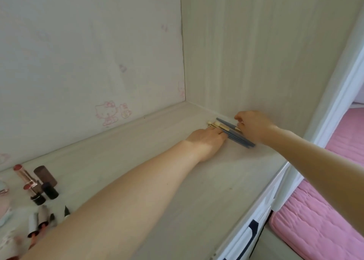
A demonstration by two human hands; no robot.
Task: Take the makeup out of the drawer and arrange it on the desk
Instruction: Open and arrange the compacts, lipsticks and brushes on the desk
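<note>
Several makeup brushes with blue handles and pale tips lie side by side on the pale wooden desk, close to its far right corner. My left hand lies palm down on the desk, its fingertips resting on the brushes near their gold ferrules. My right hand reaches in from the right and pinches the rearmost brush near its ferrule. The right hand hides part of that brush.
Lipsticks and small dark bottles stand at the desk's left end, with more tubes in front of them. Walls enclose the desk at the back and right. White drawer fronts with dark handles run below the desk edge, beside a pink bed.
</note>
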